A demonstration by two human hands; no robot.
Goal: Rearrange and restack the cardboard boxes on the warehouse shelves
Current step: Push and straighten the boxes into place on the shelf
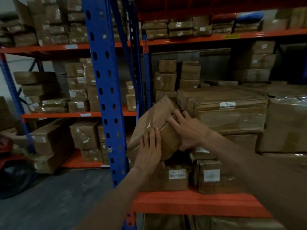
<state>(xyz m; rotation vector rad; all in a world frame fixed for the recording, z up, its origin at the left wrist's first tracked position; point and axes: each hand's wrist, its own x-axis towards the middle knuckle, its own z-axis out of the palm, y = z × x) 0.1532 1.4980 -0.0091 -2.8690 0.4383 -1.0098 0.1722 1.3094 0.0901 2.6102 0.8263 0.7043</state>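
A brown cardboard box (152, 120) is tilted, its far end raised, at the left end of the nearest shelf. My left hand (149, 151) lies flat against its near lower face, fingers up. My right hand (186, 130) grips its right edge, fingers over the top and thumb underneath. The box rests above two labelled cartons, the left one (172, 178) and the right one (209, 176), which stand on the orange shelf beam (191, 203). A wide taped carton (222, 107) sits just right of the held box.
A blue perforated upright (104, 90) stands immediately left of the box. Behind it, orange shelves hold several stacked cartons (78, 90). A large plastic-wrapped carton (287, 123) fills the right. Grey floor (49, 196) lies at lower left, with a red and black object (10, 163) at the edge.
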